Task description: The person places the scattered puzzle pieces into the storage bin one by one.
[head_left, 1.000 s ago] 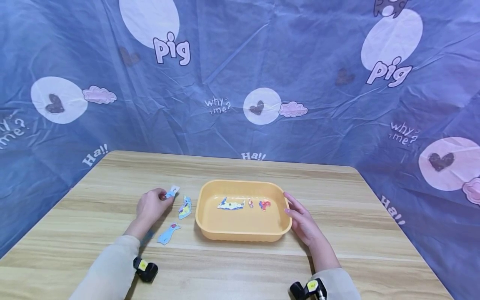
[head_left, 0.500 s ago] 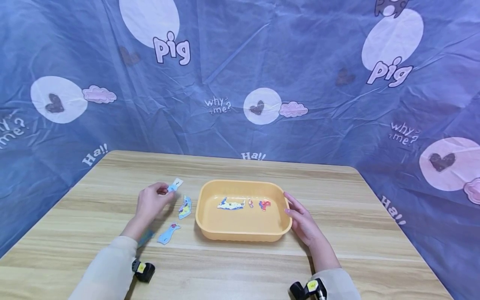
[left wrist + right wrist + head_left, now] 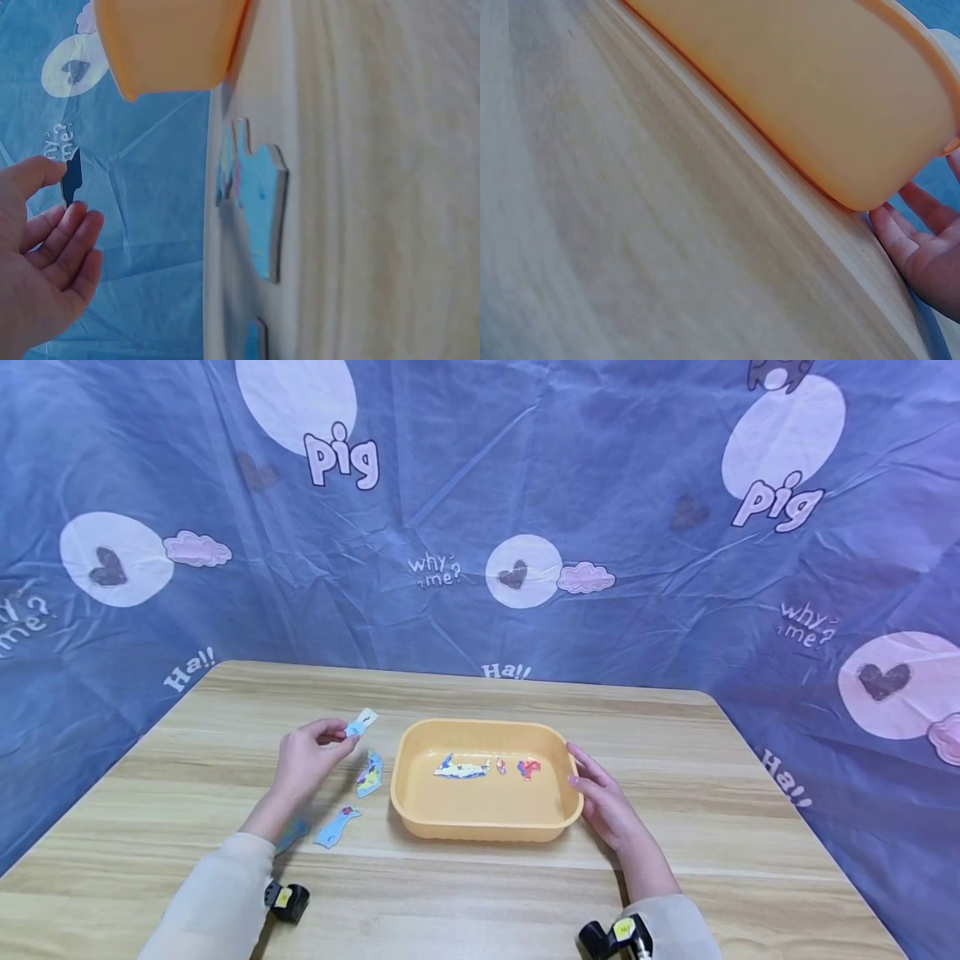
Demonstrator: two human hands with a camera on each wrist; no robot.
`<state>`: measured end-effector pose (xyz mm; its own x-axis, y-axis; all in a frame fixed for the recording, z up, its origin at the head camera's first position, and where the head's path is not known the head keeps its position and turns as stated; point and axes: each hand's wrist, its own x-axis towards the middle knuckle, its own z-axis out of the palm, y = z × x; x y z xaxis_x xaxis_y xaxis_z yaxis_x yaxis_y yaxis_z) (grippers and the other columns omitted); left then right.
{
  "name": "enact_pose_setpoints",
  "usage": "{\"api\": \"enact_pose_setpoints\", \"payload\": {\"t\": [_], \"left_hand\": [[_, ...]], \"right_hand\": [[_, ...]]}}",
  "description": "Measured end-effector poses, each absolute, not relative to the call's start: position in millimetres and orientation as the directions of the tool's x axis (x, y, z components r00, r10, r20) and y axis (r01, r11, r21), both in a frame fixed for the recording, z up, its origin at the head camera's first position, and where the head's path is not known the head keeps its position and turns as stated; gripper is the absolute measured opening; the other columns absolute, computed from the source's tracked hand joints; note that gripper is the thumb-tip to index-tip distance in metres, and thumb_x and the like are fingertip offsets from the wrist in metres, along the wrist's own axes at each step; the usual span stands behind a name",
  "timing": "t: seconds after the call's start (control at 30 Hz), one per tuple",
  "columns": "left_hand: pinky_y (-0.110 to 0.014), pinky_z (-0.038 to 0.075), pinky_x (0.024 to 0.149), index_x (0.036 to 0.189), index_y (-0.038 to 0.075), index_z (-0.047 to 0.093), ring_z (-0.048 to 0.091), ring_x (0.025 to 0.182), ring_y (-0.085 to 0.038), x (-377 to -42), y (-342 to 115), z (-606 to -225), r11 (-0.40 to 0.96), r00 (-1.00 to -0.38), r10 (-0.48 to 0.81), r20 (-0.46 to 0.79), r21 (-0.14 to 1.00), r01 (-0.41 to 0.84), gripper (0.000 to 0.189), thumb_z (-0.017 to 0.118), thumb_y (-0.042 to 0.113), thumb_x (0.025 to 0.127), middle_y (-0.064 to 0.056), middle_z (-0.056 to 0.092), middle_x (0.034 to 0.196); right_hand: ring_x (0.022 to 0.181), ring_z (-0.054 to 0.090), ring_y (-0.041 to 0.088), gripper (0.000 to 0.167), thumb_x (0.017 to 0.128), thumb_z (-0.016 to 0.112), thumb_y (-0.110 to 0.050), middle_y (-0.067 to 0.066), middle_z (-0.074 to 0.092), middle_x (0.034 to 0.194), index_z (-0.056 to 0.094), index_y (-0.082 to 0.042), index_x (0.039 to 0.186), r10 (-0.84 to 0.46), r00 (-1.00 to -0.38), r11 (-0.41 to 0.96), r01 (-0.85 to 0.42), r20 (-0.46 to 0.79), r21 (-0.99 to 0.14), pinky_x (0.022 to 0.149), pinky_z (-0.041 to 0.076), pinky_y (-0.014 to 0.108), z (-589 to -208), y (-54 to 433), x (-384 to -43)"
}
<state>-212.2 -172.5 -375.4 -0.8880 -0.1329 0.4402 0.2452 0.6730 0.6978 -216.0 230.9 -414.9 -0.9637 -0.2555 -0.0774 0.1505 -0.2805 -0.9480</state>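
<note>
Between the thumb and fingers of my left hand (image 3: 306, 760) is a light blue and white jigsaw puzzle piece (image 3: 363, 723), raised above the table left of the tray. The left wrist view shows that puzzle piece (image 3: 72, 178) edge-on and dark. My right hand (image 3: 611, 814) holds the right end of a yellow plastic tray (image 3: 480, 832), thumb at the rim and fingers against the outer wall. Inside the tray lie a long white-and-blue piece (image 3: 462, 769), a tiny piece (image 3: 502, 766) and a red-and-blue piece (image 3: 528, 769).
On the wooden table (image 3: 465, 902), left of the tray, lie a multicoloured piece (image 3: 369, 775), a blue piece with a red spot (image 3: 337, 827) and another blue piece (image 3: 293, 834) partly behind my left forearm. A blue printed cloth (image 3: 450, 635) hangs behind the table.
My left hand has lifted the puzzle piece and carried it slightly right and away from me, toward the tray. The right hand and the tray have stayed in place.
</note>
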Motion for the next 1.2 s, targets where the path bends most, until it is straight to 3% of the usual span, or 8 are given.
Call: {"api": "enact_pose_setpoints", "payload": {"t": [0.23,0.67,1.2], "left_hand": [[-0.021,0.047,0.062,0.093,-0.001,0.062,0.06,0.072,-0.021,-210.2,-167.0,-369.2,0.595,-0.912,-0.148,0.382,0.771,0.226,0.03,0.069,0.019,0.072,-0.009,0.063,0.078],[-0.022,0.047,0.069,0.1,0.001,0.061,0.058,0.08,-0.019,-209.5,-158.4,-359.3,0.484,-0.959,-0.136,0.25,0.861,0.156,0.038,0.068,0.028,0.074,-0.01,0.063,0.088],[-0.021,0.046,0.071,0.103,-0.002,0.059,0.058,0.079,-0.015,-214.3,-137.0,-344.9,0.311,-0.98,-0.053,0.193,0.935,0.168,0.038,0.069,0.02,0.073,-0.011,0.061,0.088]], "right_hand": [[0.12,0.028,0.032,0.06,0.084,0.048,-0.003,0.017,0.016,0.137,0.021,-0.008,0.137,-0.258,-0.964,-0.284,0.145,-0.071,-0.948,0.089,0.036,0.034,-415.1,230.8,-215.7],[0.12,0.027,0.032,0.059,0.084,0.047,-0.001,0.016,0.017,0.137,0.022,-0.008,0.136,-0.25,-0.965,-0.302,0.157,-0.081,-0.94,0.089,0.036,0.034,-415.3,230.8,-215.5],[0.12,0.026,0.032,0.061,0.082,0.05,-0.003,0.017,0.017,0.137,0.022,-0.008,0.136,-0.254,-0.964,-0.296,0.15,-0.074,-0.943,0.089,0.036,0.034,-415.0,230.9,-215.1]]}}
